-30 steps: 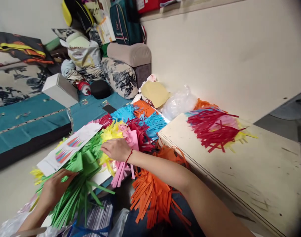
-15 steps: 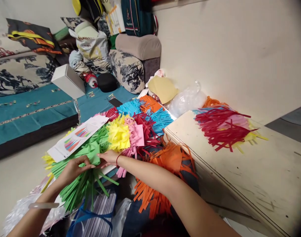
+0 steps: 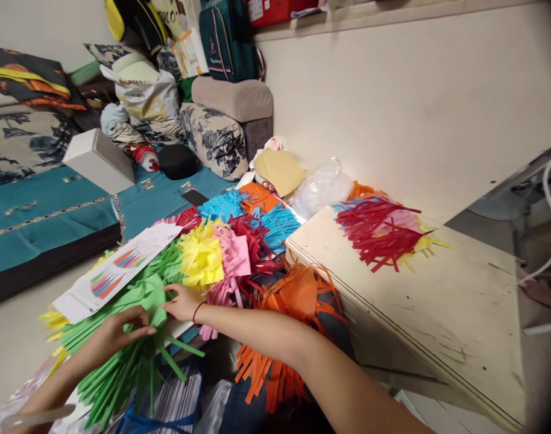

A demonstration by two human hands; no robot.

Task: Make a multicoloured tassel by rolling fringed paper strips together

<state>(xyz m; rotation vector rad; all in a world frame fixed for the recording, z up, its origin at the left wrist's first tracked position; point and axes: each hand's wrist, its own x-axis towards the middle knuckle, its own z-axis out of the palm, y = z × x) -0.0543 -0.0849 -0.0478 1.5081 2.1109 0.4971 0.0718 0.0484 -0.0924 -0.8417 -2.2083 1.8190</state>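
Note:
A pile of green fringed paper (image 3: pixel 135 355) lies at the lower left, its strips hanging toward me. My left hand (image 3: pixel 117 328) pinches the top of the green paper from the left. My right hand (image 3: pixel 181 302), with a red cord at the wrist, grips the same green piece from the right. Just beyond sit yellow fringed paper (image 3: pixel 201 260), pink fringed paper (image 3: pixel 232 259), dark red and blue fringed paper (image 3: pixel 275 223). Orange fringed paper (image 3: pixel 293 301) lies under my right forearm.
A worn white board (image 3: pixel 438 313) at the right carries a stack of red, pink and yellow fringes (image 3: pixel 384 232). A printed white sheet (image 3: pixel 117 271) lies left of the pile. A teal mattress (image 3: pixel 44 217), a white box (image 3: pixel 97 160), cushions and bags fill the back.
My right hand left the yellow and pink paper and came down onto the green piece. My left hand slid up the green strips to meet it. The camera swung slightly.

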